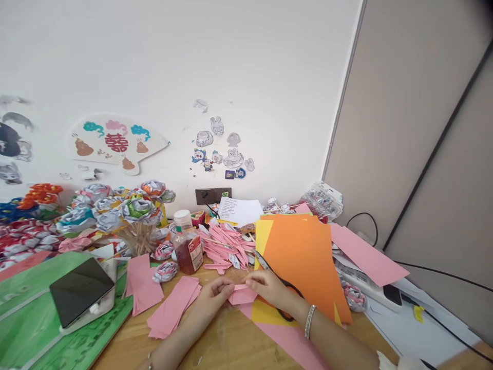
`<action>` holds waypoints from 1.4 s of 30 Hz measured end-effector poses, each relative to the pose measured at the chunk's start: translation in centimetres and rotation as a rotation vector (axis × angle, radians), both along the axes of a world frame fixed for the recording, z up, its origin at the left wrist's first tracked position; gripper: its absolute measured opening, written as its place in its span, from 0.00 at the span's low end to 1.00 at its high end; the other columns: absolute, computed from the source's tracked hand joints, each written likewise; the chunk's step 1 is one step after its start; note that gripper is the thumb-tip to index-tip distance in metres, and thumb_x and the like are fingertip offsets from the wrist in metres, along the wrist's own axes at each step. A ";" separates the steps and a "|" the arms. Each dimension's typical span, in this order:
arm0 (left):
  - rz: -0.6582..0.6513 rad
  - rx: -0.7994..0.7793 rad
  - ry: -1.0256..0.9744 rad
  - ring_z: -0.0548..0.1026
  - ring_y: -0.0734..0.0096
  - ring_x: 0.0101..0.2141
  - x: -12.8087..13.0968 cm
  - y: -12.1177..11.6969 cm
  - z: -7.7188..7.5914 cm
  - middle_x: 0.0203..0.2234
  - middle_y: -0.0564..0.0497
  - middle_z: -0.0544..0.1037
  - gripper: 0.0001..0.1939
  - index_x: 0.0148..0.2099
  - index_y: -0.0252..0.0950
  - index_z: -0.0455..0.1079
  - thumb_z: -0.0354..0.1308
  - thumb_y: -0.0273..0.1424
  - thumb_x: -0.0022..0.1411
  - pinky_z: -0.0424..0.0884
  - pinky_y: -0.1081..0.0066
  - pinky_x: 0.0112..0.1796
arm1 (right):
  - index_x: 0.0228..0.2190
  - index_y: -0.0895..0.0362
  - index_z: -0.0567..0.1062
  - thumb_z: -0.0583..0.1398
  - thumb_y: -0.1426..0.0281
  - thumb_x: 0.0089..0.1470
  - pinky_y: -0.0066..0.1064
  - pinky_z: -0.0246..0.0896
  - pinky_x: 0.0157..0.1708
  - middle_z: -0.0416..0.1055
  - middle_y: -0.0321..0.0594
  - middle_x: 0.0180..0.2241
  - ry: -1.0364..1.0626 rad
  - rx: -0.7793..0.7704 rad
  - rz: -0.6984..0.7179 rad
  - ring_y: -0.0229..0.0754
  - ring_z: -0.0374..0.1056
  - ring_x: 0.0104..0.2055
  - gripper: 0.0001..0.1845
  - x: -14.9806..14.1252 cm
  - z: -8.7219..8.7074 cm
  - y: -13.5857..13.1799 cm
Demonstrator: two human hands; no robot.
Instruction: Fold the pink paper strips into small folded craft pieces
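A small piece of pink paper [242,295] is stretched between my two hands above the wooden table. My left hand [217,294] pinches its left edge, thumb against fingers. The opposite edge is in the grip of my right hand [265,285]. Under my right wrist lie black-handled scissors [292,289], partly hidden, on orange paper [298,257]. Left of my left hand are stacks of cut pink strips [173,308]. Just beyond my hands lies a pile of folded pink paper pieces [227,241].
A bottle of reddish liquid [187,244] stands behind my left hand. Paper flowers on sticks [138,216] fill the back left. A phone on a stand [81,290] rests on a green mat [26,298]. A power strip [365,282] and cables lie at right.
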State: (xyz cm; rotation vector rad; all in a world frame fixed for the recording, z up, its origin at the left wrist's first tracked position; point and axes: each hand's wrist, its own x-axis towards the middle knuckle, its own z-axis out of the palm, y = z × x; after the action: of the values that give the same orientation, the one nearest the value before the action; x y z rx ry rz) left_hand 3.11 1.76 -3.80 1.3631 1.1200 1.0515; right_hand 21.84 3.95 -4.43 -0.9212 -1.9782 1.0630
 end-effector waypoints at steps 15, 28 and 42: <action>-0.015 0.006 0.104 0.70 0.70 0.22 0.1 -0.3 -0.1 0.19 0.54 0.72 0.12 0.27 0.33 0.70 0.57 0.39 0.49 0.65 0.74 0.25 | 0.28 0.59 0.75 0.56 0.67 0.49 0.23 0.53 0.23 0.68 0.35 0.23 -0.075 -0.040 0.004 0.35 0.61 0.25 0.10 -0.2 -0.7 0.6; -0.028 0.057 0.202 0.69 0.70 0.20 1.1 -1.0 0.5 0.16 0.55 0.71 0.13 0.22 0.35 0.68 0.56 0.39 0.49 0.64 0.74 0.23 | 0.27 0.58 0.75 0.57 0.62 0.48 0.23 0.49 0.21 0.67 0.33 0.22 -0.192 0.034 -0.008 0.33 0.57 0.23 0.13 -0.6 -1.3 0.5; -0.106 -0.033 0.185 0.72 0.69 0.19 0.5 -0.7 0.9 0.14 0.56 0.72 0.15 0.21 0.37 0.63 0.57 0.43 0.47 0.64 0.74 0.22 | 0.32 0.57 0.76 0.54 0.65 0.52 0.26 0.58 0.29 0.72 0.37 0.29 -0.226 0.078 0.128 0.38 0.64 0.29 0.13 0.8 -0.2 1.1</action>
State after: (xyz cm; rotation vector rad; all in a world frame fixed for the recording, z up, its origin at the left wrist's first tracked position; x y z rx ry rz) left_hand 3.62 1.06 -2.91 1.4993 1.1801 0.8403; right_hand 22.64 5.01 -4.60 -0.9165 -2.2742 0.9787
